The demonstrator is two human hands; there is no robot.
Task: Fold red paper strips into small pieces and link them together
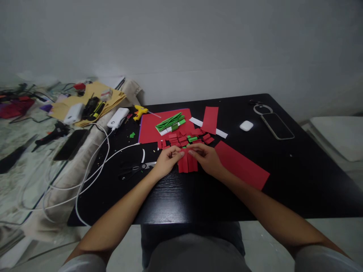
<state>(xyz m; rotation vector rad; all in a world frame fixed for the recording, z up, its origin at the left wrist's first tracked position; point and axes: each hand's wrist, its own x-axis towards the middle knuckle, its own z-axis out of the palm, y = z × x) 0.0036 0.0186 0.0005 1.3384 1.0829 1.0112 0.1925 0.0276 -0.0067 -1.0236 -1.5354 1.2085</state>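
The red paper, matte and sharply creased into upright pleats [188,164], is over the middle of the desk [170,200], pinched along its top by both hands, the left hand [169,160] at ten o'clock, the right hand [207,156] at two. Small folded pieces [173,138] crowd twelve; a pleated green bundle [170,122] lies at eleven. Scissors [144,166] sit at nine. At three, a flat red sheet [244,164] lies partly behind the right forearm [252,200], which slants in from five, the left forearm [124,211] from seven.
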